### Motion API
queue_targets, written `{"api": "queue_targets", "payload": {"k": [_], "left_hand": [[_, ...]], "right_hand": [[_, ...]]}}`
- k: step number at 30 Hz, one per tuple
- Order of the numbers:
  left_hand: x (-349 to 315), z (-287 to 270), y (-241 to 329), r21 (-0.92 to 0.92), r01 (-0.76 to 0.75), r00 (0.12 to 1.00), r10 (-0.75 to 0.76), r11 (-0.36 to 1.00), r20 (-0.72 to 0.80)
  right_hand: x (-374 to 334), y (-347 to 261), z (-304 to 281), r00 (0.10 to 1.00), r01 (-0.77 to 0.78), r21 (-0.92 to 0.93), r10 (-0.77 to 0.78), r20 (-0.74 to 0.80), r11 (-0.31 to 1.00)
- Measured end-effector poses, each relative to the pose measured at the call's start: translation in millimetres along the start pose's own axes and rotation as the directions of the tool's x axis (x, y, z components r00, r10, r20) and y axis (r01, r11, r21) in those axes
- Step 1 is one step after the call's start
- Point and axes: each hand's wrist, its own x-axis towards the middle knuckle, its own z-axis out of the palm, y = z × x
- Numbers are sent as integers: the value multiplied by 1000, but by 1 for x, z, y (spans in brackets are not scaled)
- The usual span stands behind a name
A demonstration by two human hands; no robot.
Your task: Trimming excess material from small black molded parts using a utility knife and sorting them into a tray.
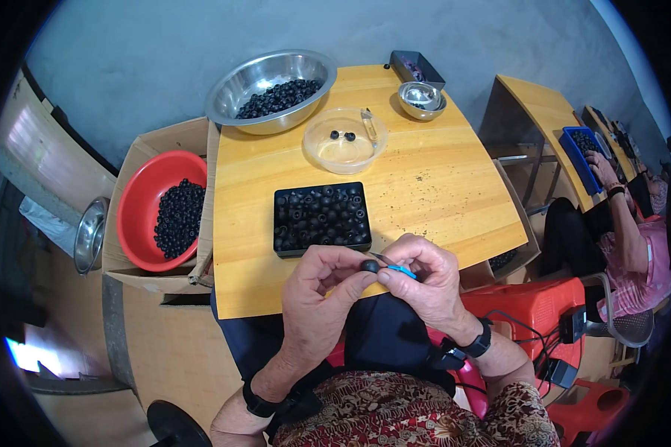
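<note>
Tabletop (440, 201): work over near edge. Left hand (324, 287) and right hand (429, 279): meeting, fingers of both pinched. Tray (294, 251): full of beads, just beyond, handy. Knife (402, 270): blue, right fingers gripping; best choked up short, light strokes, thumb clear of edge. Bead (369, 265): black, in left fingertips by the blade, contact unclear; probably slippery, so pinch firmly, turn bead rather than blade.
</note>
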Motion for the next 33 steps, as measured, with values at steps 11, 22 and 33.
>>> {"api": "queue_targets", "payload": {"k": [11,22,33], "left_hand": [[2,1,-4,-212,129,991,-121,969,51],[4,-2,-10,-378,243,967,-253,893,23],[7,-4,-13,-552,291,954,-278,782,109]], "right_hand": [[-2,6,-1,996,65,-85,-70,-56,994],[5,-4,-9,906,332,-498,-418,-69,801],[2,-3,-11,768,554,-731,-584,263,398]]}}
